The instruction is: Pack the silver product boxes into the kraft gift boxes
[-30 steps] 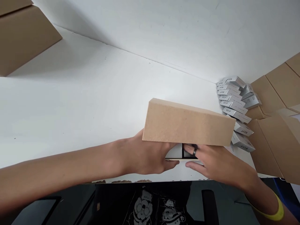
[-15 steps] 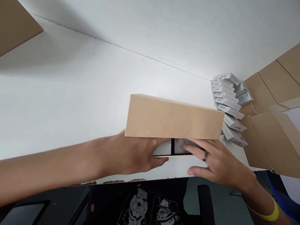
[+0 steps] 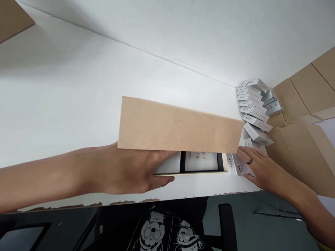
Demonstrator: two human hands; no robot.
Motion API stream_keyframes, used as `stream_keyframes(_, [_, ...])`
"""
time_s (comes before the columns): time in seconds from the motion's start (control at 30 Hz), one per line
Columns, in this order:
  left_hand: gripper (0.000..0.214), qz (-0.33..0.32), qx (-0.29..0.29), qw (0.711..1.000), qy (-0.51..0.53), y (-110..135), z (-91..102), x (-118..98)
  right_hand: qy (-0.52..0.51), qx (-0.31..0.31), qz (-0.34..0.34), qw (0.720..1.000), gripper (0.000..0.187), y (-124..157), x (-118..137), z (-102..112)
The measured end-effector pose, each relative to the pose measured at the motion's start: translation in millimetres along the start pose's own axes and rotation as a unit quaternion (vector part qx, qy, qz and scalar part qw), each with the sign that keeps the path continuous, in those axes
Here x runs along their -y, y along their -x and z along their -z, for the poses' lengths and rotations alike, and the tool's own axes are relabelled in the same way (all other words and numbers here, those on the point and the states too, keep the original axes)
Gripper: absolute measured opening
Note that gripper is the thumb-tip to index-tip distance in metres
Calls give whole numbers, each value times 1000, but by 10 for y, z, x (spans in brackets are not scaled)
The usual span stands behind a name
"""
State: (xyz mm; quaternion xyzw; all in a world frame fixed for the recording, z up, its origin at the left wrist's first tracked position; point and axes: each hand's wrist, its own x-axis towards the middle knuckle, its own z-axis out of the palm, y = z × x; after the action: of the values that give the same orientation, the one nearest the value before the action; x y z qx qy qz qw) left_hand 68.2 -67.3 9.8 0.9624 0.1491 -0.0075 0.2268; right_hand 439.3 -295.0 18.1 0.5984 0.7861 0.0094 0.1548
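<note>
A brown cardboard box [image 3: 180, 127] stands near the table's front edge, its lid raised and facing me. Under the lid shows a black-divided inside; one section has a pale, plain surface and another holds a white pack [image 3: 201, 161] with printed characters. My left hand [image 3: 131, 170] grips the box at its left end, thumb along the front rim and fingers hidden under the lid. Just right of the box, my right hand [image 3: 258, 165] is closed around a small white printed carton [image 3: 240, 166]. A ring is on one finger of that hand.
Several silver-white cartons [image 3: 252, 111] are stacked in a leaning row at the right, by the wall. Brown cardboard boxes [image 3: 305, 153] stand beyond them. Another brown box [image 3: 13, 21] pokes in at the upper left. The white table [image 3: 78, 115] has a chipped front edge.
My right hand has left the inside of the box, moved right and taken hold of a small white carton. The box and my left hand have shifted left in view.
</note>
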Motion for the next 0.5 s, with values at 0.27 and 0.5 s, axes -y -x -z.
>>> stream_keyframes(0.27, [56,-28,-23,999,-23,0,-34,1,-3,176,-156,972,66,-341,194,362])
stream_keyframes(0.5, [57,15,-28,999,-32,17,-95,-17,66,87,-124,986,82,-75,100,377])
